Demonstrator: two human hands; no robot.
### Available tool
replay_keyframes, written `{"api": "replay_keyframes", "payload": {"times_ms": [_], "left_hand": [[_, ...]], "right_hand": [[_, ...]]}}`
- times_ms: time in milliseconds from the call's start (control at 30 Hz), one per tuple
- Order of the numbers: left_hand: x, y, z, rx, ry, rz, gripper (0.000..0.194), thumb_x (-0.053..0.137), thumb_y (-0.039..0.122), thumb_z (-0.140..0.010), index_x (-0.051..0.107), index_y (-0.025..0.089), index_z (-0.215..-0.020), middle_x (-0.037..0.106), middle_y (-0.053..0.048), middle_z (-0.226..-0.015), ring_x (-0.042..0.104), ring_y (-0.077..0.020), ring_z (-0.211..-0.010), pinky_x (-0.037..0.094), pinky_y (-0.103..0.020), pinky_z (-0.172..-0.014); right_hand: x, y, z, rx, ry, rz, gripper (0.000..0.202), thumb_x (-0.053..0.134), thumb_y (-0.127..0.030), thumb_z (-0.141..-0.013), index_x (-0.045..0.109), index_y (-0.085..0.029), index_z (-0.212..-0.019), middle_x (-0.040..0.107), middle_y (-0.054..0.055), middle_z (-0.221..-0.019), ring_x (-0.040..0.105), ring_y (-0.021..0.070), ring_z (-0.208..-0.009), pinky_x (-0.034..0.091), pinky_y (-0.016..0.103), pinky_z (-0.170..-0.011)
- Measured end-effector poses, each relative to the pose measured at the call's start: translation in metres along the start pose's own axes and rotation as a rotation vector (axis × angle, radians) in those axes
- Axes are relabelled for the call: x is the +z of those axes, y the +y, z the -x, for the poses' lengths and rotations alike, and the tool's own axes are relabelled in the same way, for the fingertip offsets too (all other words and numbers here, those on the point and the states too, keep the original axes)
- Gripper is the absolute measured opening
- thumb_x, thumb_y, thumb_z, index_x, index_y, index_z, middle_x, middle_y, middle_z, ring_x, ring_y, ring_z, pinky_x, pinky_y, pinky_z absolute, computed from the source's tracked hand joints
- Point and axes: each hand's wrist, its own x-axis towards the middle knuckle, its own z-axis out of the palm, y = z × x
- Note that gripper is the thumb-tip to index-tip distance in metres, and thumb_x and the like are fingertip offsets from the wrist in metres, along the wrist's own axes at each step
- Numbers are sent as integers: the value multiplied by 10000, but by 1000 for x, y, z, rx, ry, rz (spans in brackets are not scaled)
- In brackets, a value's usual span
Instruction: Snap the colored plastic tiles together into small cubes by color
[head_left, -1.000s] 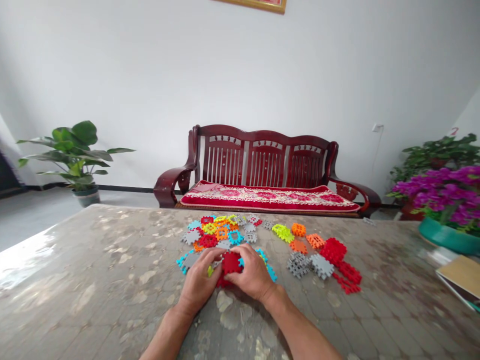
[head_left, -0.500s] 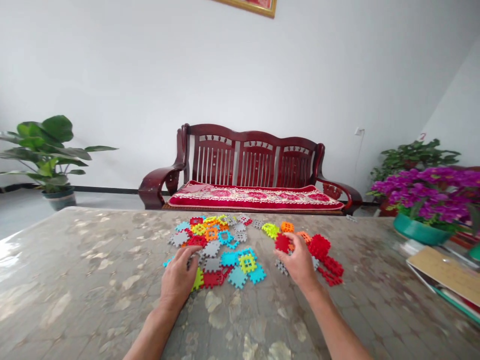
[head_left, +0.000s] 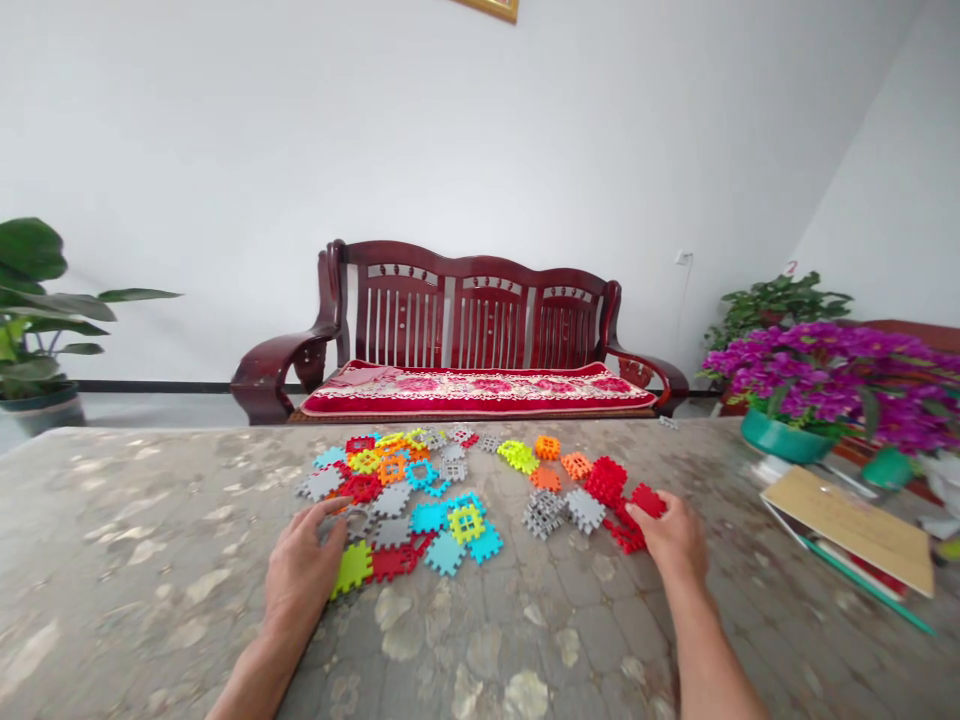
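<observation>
My right hand [head_left: 675, 538] pinches a red toothed square building tile [head_left: 649, 500] between thumb and fingers. It is just over the right edge of a group of red tiles [head_left: 606, 482]. Left of these lie a light grey tile [head_left: 584, 510] and latticed grey tiles [head_left: 544, 512]. My left hand [head_left: 304, 555] rests at the left edge of a mixed heap, thumb and fingers apart, its fingertips partly hidden among the pieces. Close to it are a lime tile [head_left: 352, 569], a dark red tile [head_left: 390, 562] and a grey tile [head_left: 391, 533].
Blue tiles [head_left: 428, 517] lie in the heap's near right part. Lime tiles [head_left: 517, 456] and orange tiles [head_left: 547, 447] lie farther back. Papers and a brown folder [head_left: 847, 525] sit at the right, before a teal flower pot [head_left: 787, 437]. A wooden sofa [head_left: 491, 300] stands beyond the table [head_left: 450, 650].
My right hand has moved right with the red tile, from beside the orange pieces to the red group. My left hand stays by the heap's left edge. The view has turned slightly right.
</observation>
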Motion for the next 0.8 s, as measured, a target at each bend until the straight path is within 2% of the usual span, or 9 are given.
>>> {"api": "replay_keyframes", "payload": {"times_ms": [133, 333, 400, 500, 600, 667, 733, 800], "left_hand": [[1, -2, 0, 14, 16, -1, 345, 482, 385, -852, 718, 251, -1065, 699, -67, -1155, 639, -260, -1081, 484, -398, -957], [3, -4, -1, 23, 18, -1, 348, 484, 361, -847, 716, 251, -1080, 699, -69, -1141, 643, -255, -1061, 490, -396, -946], [2, -3, -1, 33, 43, 2, 339, 488, 355, -838, 722, 255, -1062, 704, -65, -1114, 650, -252, -1031, 497, -392, -931], [-1, 1, 1, 107, 65, 37, 306, 510, 367, -824, 730, 253, -1005, 718, -54, -1078, 650, -242, -1026, 487, -379, -948], [-4, 5, 4, 238, 31, 77, 246, 538, 355, -819, 730, 244, -926, 733, -48, -1041, 653, -220, -1018, 474, -354, -964], [-6, 7, 7, 304, 17, 57, 222, 547, 327, -823, 728, 242, -918, 735, -47, -1042, 651, -212, -1011, 471, -354, -959], [-7, 10, 11, 354, -4, 28, 207, 555, 301, -827, 728, 243, -924, 731, -47, -1050, 646, -205, -1010, 467, -359, -957], [-9, 13, 15, 400, -41, -9, 192, 582, 308, -824, 732, 256, -932, 718, -44, -1078, 630, -207, -1034, 456, -371, -974]], "right_hand": [[8, 6, 1, 7, -89, 17, 672, 605, -641, -684, 664, -197, -1184, 714, 152, -1022, 667, 330, -875, 508, 423, -728], [20, 12, 0, -60, -94, -62, 734, 587, -601, -701, 622, -114, -1249, 699, 186, -1101, 654, 334, -968, 497, 445, -857], [20, 11, 1, -39, -54, -100, 717, 557, -605, -718, 631, -112, -1234, 695, 193, -1088, 645, 338, -964, 494, 456, -857], [13, 3, 4, -62, 106, -217, 626, 452, -579, -785, 672, -116, -1145, 690, 191, -1021, 629, 328, -927, 493, 466, -848], [5, -20, 13, -214, 269, -408, 513, 397, -502, -839, 694, -135, -1039, 688, 167, -988, 628, 288, -891, 499, 446, -865], [2, -42, 27, -380, 298, -525, 425, 415, -460, -867, 695, -159, -975, 695, 149, -988, 637, 266, -911, 503, 428, -891], [2, -69, 48, -550, 227, -601, 345, 446, -433, -889, 691, -192, -926, 709, 125, -953, 651, 251, -905, 516, 420, -888], [4, -94, 74, -721, 97, -662, 276, 463, -380, -913, 690, -223, -903, 720, 96, -914, 668, 233, -875, 535, 407, -871]]}}
